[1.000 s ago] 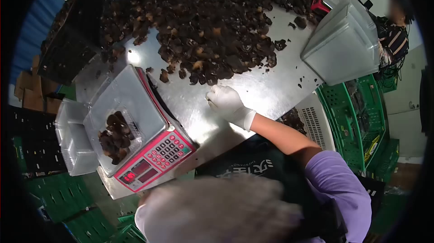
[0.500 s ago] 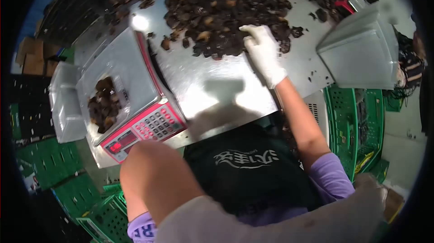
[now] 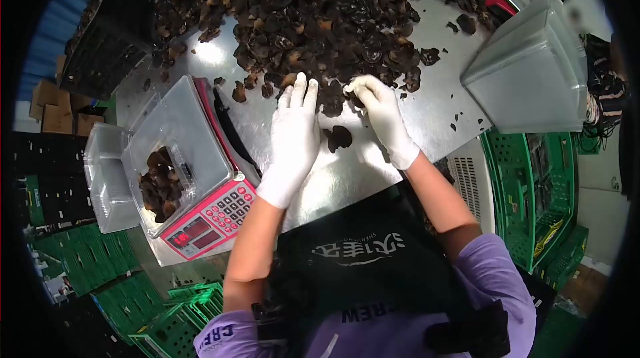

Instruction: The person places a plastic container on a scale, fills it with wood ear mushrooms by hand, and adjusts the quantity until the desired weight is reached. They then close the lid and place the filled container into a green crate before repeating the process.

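Observation:
Dark brown wood-ear-like pieces (image 3: 320, 18) lie heaped over the far part of the metal table (image 3: 303, 208). My left hand (image 3: 295, 138), in a white glove, rests flat at the near edge of the heap with its fingers stretched out. My gloved right hand (image 3: 383, 118) is pinched on a dark piece (image 3: 357, 99) just to the right. Between the two hands lies a loose dark piece (image 3: 339, 138). A red and white scale (image 3: 210, 221) at the left carries a clear plastic tray (image 3: 190, 181) holding several brown pieces (image 3: 160, 185).
Clear plastic containers stand stacked at the right (image 3: 533, 71) and left of the scale (image 3: 110, 175). Green crates (image 3: 520, 191) sit below the table's right side, others (image 3: 87, 258) at the lower left. A black crate (image 3: 110, 31) is at the upper left.
My left hand has come from near the scale onto the table by the heap. My right hand has moved slightly nearer me. A loose piece now lies between them, and the view has shifted.

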Motion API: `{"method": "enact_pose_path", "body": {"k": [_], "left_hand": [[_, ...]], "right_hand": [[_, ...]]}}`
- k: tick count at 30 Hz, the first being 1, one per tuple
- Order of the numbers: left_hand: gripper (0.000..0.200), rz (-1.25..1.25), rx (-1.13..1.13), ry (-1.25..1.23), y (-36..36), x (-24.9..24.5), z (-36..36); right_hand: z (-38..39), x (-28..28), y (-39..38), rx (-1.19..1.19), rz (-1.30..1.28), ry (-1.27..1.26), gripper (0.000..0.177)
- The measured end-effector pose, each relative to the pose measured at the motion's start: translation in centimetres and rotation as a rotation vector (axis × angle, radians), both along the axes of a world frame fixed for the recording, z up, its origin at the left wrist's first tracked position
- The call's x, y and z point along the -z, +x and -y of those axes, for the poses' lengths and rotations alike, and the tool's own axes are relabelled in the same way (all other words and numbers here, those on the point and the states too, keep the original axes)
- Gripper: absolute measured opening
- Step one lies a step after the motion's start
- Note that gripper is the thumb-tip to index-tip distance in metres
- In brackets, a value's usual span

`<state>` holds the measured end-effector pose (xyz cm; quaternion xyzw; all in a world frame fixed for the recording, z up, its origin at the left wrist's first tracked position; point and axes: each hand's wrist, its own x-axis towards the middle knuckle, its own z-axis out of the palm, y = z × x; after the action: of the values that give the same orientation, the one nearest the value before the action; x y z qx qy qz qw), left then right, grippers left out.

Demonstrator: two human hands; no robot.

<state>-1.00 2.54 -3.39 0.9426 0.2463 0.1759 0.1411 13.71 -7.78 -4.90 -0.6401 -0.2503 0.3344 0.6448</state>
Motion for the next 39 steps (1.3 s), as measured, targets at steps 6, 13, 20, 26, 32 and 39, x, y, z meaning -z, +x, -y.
{"method": "enact_pose_path", "body": {"k": [6, 13, 20, 26, 32, 39], "left_hand": [[0.048, -0.241, -0.127, 0.017, -1.3, 2.2, 0.8], [0.043, -0.189, -0.085, -0.022, -4.6, 3.4, 1.6], [0.033, 0.078, -0.156, -0.114, -5.1, 2.9, 1.7], [0.017, 0.075, -0.098, -0.086, -1.1, 1.7, 1.0], [0.033, -0.256, -0.087, 0.211, 4.4, 1.9, 0.9], [0.020, -0.163, -0.067, 0.276, 2.7, 2.0, 0.7]], "right_hand": [[-5.0, 1.0, -0.2, -0.076, 0.989, -0.294, 0.020], [-8.8, 3.2, 2.2, -0.096, 1.385, -0.443, 0.025], [-0.5, -1.8, 1.7, -0.016, 0.802, -0.054, 0.019], [17.5, -6.3, 4.2, -0.449, 0.762, -0.698, 0.020], [22.4, -5.9, 4.1, -0.027, 0.853, -0.891, 0.023], [9.0, 0.2, 3.8, 0.078, 0.876, -0.331, 0.017]]}}
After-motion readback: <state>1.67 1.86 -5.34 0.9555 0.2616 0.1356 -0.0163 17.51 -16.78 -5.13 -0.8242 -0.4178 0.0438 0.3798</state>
